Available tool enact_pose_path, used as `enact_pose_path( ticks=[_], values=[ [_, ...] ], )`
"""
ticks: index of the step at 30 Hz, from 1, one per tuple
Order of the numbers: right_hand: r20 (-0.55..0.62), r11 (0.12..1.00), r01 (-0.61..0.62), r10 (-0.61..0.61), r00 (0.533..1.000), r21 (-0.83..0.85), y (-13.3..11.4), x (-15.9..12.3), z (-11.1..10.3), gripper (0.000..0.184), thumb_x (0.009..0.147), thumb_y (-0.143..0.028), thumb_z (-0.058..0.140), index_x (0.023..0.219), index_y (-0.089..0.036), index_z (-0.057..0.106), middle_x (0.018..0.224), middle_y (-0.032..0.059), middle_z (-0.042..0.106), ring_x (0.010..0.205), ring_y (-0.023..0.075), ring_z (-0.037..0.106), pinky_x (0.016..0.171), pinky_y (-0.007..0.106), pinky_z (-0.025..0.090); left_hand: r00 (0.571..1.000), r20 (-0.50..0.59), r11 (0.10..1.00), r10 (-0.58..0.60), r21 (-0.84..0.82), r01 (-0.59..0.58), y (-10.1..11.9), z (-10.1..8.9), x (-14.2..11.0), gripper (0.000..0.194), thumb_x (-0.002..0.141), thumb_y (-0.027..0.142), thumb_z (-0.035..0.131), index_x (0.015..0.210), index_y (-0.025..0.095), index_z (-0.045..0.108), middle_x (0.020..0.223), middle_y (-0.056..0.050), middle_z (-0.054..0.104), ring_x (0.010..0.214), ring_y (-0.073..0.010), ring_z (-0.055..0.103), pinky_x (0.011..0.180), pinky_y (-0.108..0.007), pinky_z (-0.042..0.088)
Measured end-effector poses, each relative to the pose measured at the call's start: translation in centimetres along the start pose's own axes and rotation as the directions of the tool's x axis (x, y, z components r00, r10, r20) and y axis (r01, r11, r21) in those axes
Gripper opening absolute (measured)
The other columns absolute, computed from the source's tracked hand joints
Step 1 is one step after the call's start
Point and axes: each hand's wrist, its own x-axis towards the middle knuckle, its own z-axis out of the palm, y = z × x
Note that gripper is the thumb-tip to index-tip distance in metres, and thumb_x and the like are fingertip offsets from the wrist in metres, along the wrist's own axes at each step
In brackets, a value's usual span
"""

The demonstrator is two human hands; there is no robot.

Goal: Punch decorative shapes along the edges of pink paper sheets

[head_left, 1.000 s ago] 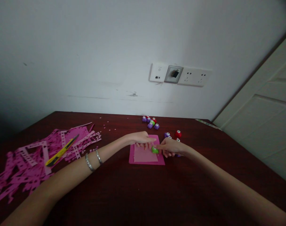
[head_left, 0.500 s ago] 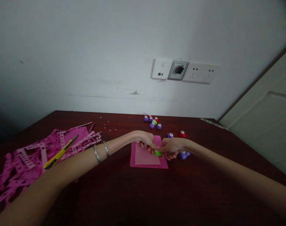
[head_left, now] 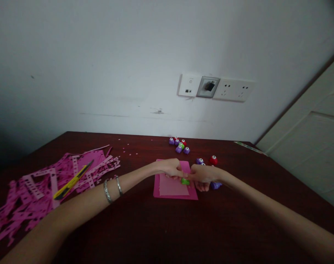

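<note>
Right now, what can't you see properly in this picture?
In the head view:
- Green piece: partly hidden by the left hand and right hand, so I can't tell its whole shape.
- Purple piece: partly hidden behind the right hand.
- Right forearm: cut off by the lower right corner.
- White wall plate: printing too small to read.

We see bright green on the small piece (head_left: 185,181), pale pink on the upper sheet (head_left: 174,188) and a deeper magenta pink on the lower sheet (head_left: 193,193). The red piece (head_left: 213,161) and the purple piece (head_left: 186,151) each show us a white disc with a black dot. Our counter (head_left: 164,227) is dark reddish brown, our bracelets (head_left: 107,191) silver, the cutter (head_left: 72,183) yellow and black. Dark holes pattern the pink strips (head_left: 54,183).
</note>
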Motion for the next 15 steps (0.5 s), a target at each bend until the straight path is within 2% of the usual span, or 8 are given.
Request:
enact_pose_path(
  ticks=[3,5,7,10,13,15],
  values=[
    [-0.14,0.998,0.044,-0.05,0.989,-0.043,0.4,-0.2,0.7,0.047,0.082,-0.052,0.045,0.051,-0.016,0.048,0.046,0.0034,0.058,0.035,0.0099,0.052,0.033,0.02,0.043,0.973,-0.215,0.98,0.079,0.197,-0.036,0.7,0.3,-2.0,0.037,0.075,0.05,0.053,0.066,0.014,0.061,0.059,-0.001,0.056,0.053,-0.0096,0.045,0.05,-0.023,0.031],
    [-0.249,0.998,0.05,-0.06,0.967,-0.048,0.5,-0.4,1.2,0.044,0.082,-0.05,0.047,0.055,-0.016,0.05,0.046,0.0031,0.057,0.035,0.0106,0.052,0.032,0.02,0.042,0.955,-0.287,0.962,0.079,0.272,0.003,0.9,0.4,-3.4,0.039,0.072,0.054,0.054,0.069,0.015,0.062,0.066,-0.003,0.06,0.058,-0.0115,0.049,0.053,-0.024,0.032],
    [-0.348,0.996,0.07,-0.084,0.934,-0.053,0.6,-0.8,1.4,0.039,0.081,-0.05,0.048,0.063,-0.016,0.054,0.047,0.0024,0.056,0.035,0.0109,0.051,0.033,0.021,0.039,0.952,-0.3,0.952,0.063,0.306,0.034,0.6,0.5,-4.4,0.04,0.07,0.056,0.056,0.072,0.016,0.062,0.07,-0.003,0.061,0.061,-0.0126,0.05,0.055,-0.025,0.033],
    [-0.454,0.97,0.187,-0.24,0.858,-0.158,1.0,-1.5,1.3,0.032,0.077,-0.047,0.056,0.076,-0.016,0.06,0.059,0.0034,0.06,0.045,0.0126,0.053,0.039,0.023,0.037,0.967,-0.25,0.944,0.045,0.329,0.041,-0.5,0.7,-4.9,0.035,0.068,0.05,0.061,0.075,0.016,0.061,0.073,-0.004,0.061,0.062,-0.0129,0.05,0.056,-0.024,0.033],
    [-0.464,0.907,0.288,-0.408,0.786,-0.308,1.6,-1.6,1.5,0.03,0.07,-0.039,0.066,0.089,-0.017,0.063,0.08,0.006,0.062,0.067,0.0173,0.056,0.056,0.026,0.042,0.975,-0.218,0.925,0.032,0.376,0.054,-1.5,1.1,-4.5,0.036,0.064,0.048,0.066,0.079,0.016,0.06,0.079,-0.005,0.059,0.063,-0.0135,0.049,0.054,-0.025,0.033],
    [-0.42,0.871,0.331,-0.47,0.777,-0.363,2.0,-1.3,1.8,0.03,0.07,-0.031,0.067,0.096,-0.018,0.062,0.09,0.007,0.06,0.079,0.0196,0.056,0.068,0.03,0.044,0.976,-0.217,0.919,0.026,0.39,0.062,-2.0,1.3,-4.1,0.038,0.062,0.048,0.068,0.081,0.016,0.059,0.081,-0.004,0.058,0.062,-0.0131,0.047,0.054,-0.025,0.032]
  ],
)
